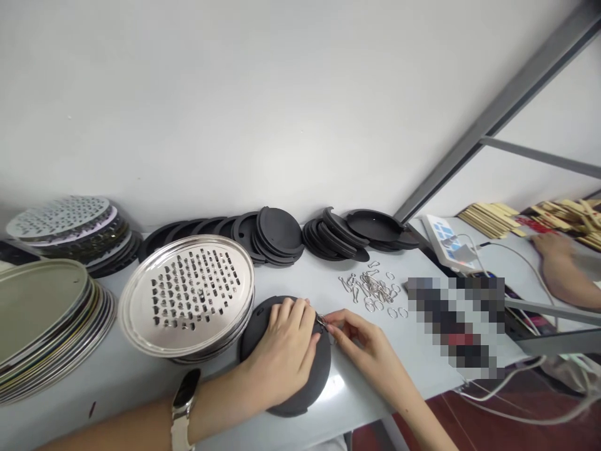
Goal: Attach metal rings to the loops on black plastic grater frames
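Note:
A black round disc [313, 383] with a notched rim lies on the table in front of me. My left hand [284, 351] rests over its upper part, fingers bent and pressed together, holding it down. At the disc's right edge, my right hand [364, 344] pinches a small metal clasp [322, 321] between thumb and fingertips. Whether the clasp passes through the disc is hidden by my fingers. To the right of the disc is a loose pile of metal rings and clasps [373, 289]. A stack of silver round grater plates [206, 338] stands just left of the disc.
Black round lids [280, 233] lean and stack along the wall. More grater plates [61, 216] and a tall plate stack [42, 313] stand left. A grey metal frame [451, 144] rises at right; beyond it are wooden sticks [491, 219] and another person's hand [554, 247].

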Available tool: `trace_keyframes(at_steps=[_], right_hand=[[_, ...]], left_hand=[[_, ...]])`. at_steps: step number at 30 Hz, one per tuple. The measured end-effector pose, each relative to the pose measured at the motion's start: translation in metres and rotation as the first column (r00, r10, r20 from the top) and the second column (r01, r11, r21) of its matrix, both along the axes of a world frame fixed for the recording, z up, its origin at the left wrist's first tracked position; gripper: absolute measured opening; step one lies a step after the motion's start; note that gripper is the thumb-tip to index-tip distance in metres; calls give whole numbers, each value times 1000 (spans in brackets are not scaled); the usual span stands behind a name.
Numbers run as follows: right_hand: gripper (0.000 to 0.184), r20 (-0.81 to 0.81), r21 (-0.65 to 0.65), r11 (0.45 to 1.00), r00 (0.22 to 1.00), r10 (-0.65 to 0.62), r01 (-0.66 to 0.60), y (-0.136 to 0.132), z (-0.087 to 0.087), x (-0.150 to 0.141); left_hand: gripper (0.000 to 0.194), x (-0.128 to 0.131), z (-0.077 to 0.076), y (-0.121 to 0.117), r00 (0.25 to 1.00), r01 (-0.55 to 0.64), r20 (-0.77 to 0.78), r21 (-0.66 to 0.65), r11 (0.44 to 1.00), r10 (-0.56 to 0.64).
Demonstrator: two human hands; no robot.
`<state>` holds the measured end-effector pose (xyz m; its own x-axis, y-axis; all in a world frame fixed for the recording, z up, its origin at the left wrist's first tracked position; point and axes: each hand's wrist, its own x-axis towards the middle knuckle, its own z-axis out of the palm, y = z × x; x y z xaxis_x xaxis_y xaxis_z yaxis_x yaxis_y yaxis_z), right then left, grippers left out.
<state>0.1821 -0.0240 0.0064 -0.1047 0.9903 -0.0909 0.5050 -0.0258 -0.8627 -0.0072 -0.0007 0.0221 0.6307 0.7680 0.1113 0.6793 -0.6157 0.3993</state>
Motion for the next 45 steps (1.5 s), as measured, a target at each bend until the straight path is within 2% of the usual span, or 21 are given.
trace_keyframes(at_steps=[4, 7, 11, 13, 16, 19, 21, 23, 25, 27, 31, 36, 37, 39, 43, 45], right_hand=[[24, 85, 77, 995, 994, -63, 57, 0, -1, -4], [25, 117, 176, 984, 992, -49, 28, 0, -1, -7], [29, 105, 206, 978, 994, -9, -13, -4, -3, -6], [29, 134, 225, 974, 990, -39, 7, -9, -5, -2], [29, 187, 239, 971, 980, -68, 21, -17, -10, 3], [29, 214, 231, 973, 975, -57, 6, -20, -11, 5], [30, 220, 236, 972, 974, -44, -10, -18, -10, 5], [30, 228, 251, 968, 973, -30, -28, -12, -8, 4], [29, 250, 294, 955, 967, -41, -36, -3, -9, 5], [28, 290, 373, 927, 953, -91, -25, 10, -12, 7], [32, 337, 477, 879, 927, -164, -18, 47, -21, 10], [39, 356, 550, 833, 919, -167, -62, 86, -28, 10], [40, 361, 559, 826, 918, -166, -71, 89, -30, 10], [41, 372, 579, 811, 914, -165, -89, 90, -33, 11], [43, 377, 631, 772, 900, -220, -76, 76, -35, 10], [44, 376, 661, 747, 892, -250, -69, 62, -30, 2]], left_hand=[[25, -1, 4, 0, 1000, -11, 28, -21, 1000, 12], [30, -9, 11, -4, 999, 30, 39, -56, 998, -28], [55, -36, 17, -18, 994, 108, 0, -60, 992, -108], [72, -52, 12, -26, 989, 140, -49, -33, 990, -141], [107, -67, -5, -36, 983, 153, -104, 2, 988, -152], [113, -66, -21, -42, 971, 152, -190, 23, 988, -145], [117, -59, -25, -44, 970, 154, -196, 34, 987, -145], [110, -48, -25, -43, 969, 179, -180, 47, 983, -168], [92, -35, -24, -39, 973, 183, -155, 82, 980, -169], [78, -21, -25, -31, 986, 120, -131, 163, 979, -99], [72, 7, -32, -10, 993, 26, -120, 231, 973, 2], [64, 27, -33, 1, 997, -77, 29, 215, 974, 73], [64, 26, -29, -2, 998, -53, 44, 194, 980, 46], [61, 20, -17, -11, 996, 82, 16, 172, 982, -85], [44, -11, 19, -40, 959, 281, -107, 223, 933, -263], [38, -29, 36, -53, 940, 335, -151, 242, 911, -305]])
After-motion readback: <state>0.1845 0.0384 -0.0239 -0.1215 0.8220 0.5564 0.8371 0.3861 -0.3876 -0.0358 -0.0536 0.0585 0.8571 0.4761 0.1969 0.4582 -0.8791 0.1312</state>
